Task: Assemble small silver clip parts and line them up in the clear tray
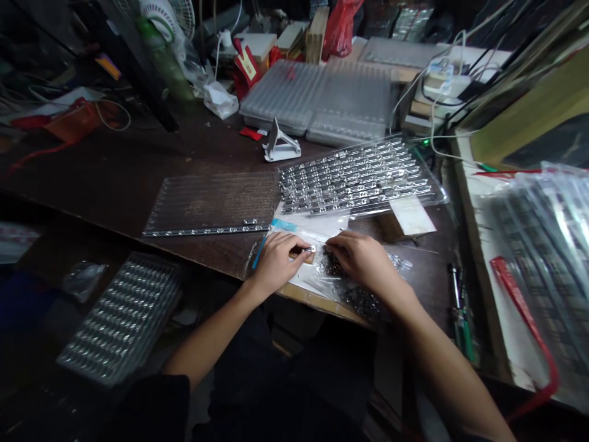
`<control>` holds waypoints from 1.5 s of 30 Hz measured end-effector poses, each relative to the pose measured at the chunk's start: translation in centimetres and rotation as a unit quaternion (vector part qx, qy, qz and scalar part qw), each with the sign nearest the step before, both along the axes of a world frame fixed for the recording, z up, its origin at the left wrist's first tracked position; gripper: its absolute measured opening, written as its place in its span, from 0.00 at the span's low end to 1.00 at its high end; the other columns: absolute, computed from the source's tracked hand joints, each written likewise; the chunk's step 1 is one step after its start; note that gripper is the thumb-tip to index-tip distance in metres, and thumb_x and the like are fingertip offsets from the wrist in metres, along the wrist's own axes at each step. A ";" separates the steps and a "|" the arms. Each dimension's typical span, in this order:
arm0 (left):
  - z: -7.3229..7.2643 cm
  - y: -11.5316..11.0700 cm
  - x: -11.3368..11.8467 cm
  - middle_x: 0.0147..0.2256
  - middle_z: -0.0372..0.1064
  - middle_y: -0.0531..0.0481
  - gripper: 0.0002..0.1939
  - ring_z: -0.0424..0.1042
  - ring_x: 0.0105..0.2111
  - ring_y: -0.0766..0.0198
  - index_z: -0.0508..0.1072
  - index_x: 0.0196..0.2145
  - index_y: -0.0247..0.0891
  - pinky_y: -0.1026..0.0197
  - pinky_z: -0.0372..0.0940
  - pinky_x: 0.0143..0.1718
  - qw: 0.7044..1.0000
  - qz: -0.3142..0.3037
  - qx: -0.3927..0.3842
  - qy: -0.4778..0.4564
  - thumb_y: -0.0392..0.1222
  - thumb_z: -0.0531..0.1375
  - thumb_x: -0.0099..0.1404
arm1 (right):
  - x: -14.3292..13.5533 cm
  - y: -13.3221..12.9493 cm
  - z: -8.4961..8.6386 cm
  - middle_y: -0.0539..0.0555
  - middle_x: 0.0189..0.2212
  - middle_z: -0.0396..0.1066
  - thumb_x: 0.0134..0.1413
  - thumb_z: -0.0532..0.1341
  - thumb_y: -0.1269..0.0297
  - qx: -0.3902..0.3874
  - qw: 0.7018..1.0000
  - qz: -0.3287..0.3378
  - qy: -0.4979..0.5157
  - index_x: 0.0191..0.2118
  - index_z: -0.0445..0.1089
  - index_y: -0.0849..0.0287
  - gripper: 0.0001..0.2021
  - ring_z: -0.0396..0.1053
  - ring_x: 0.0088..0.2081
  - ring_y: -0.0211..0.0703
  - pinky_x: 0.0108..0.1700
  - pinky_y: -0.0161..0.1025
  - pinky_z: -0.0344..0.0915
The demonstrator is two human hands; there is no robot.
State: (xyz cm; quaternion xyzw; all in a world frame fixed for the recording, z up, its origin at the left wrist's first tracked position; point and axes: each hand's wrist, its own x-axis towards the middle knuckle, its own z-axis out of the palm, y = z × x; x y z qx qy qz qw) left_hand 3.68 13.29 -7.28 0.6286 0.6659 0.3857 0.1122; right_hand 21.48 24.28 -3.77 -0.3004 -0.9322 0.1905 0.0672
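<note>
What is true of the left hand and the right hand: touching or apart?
Apart. The head view shows a gap between the fingertips of the left hand and those of the right hand.

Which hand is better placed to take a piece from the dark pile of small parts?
Probably the right hand: its fingers are right at the pile, while the left hand holds a small metal piece.

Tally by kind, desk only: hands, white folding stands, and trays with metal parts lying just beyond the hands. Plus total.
Hands: 2 (left hand, right hand)
White folding stand: 1
Trays: 2 (sparse tray, full tray)
Total: 5
</note>
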 end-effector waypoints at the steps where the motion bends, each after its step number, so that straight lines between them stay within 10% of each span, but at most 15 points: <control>1: 0.0 0.0 0.0 0.34 0.76 0.51 0.03 0.72 0.39 0.58 0.74 0.33 0.39 0.53 0.61 0.45 1.000 0.001 0.000 0.003 0.39 0.64 0.64 | 0.1 0.1 -0.1 0.58 0.39 0.76 0.64 0.57 0.67 -0.005 1.000 -0.014 0.028 0.41 0.76 0.59 0.09 0.74 0.40 0.50 0.40 0.41 0.65; 16: 0.2 -1.2 -0.7 0.40 0.76 0.47 0.03 0.74 0.44 0.60 0.73 0.38 0.39 0.57 0.66 0.48 0.991 0.065 0.079 -0.086 0.37 0.59 0.69 | -2.3 -1.5 -1.4 0.59 0.37 0.73 0.59 0.56 0.71 0.005 0.997 -0.002 0.072 0.41 0.76 0.62 0.11 0.71 0.39 0.46 0.42 0.39 0.66; 22: 1.8 -2.3 -5.5 0.41 0.77 0.49 0.05 0.73 0.43 0.58 0.75 0.38 0.39 0.54 0.63 0.50 0.986 0.144 0.078 0.034 0.40 0.60 0.67 | -3.1 -2.2 -1.6 0.57 0.41 0.74 0.66 0.52 0.68 -0.055 0.991 0.080 0.090 0.47 0.77 0.58 0.16 0.72 0.39 0.43 0.43 0.36 0.67; 28: 2.3 -1.2 -9.7 0.43 0.77 0.52 0.08 0.72 0.45 0.57 0.78 0.41 0.42 0.54 0.61 0.52 0.987 0.133 0.022 0.091 0.40 0.60 0.66 | -3.3 -3.1 -1.5 0.58 0.41 0.73 0.62 0.53 0.76 0.062 0.990 0.123 0.000 0.45 0.75 0.61 0.14 0.68 0.42 0.48 0.44 0.41 0.64; 45: 2.2 -0.6 -10.1 0.40 0.74 0.47 0.05 0.69 0.44 0.52 0.74 0.34 0.40 0.49 0.58 0.50 0.967 0.153 -0.047 0.197 0.37 0.57 0.65 | -3.5 -3.1 -1.1 0.58 0.44 0.72 0.65 0.54 0.75 0.054 0.988 0.146 0.017 0.51 0.74 0.60 0.15 0.68 0.44 0.48 0.45 0.41 0.65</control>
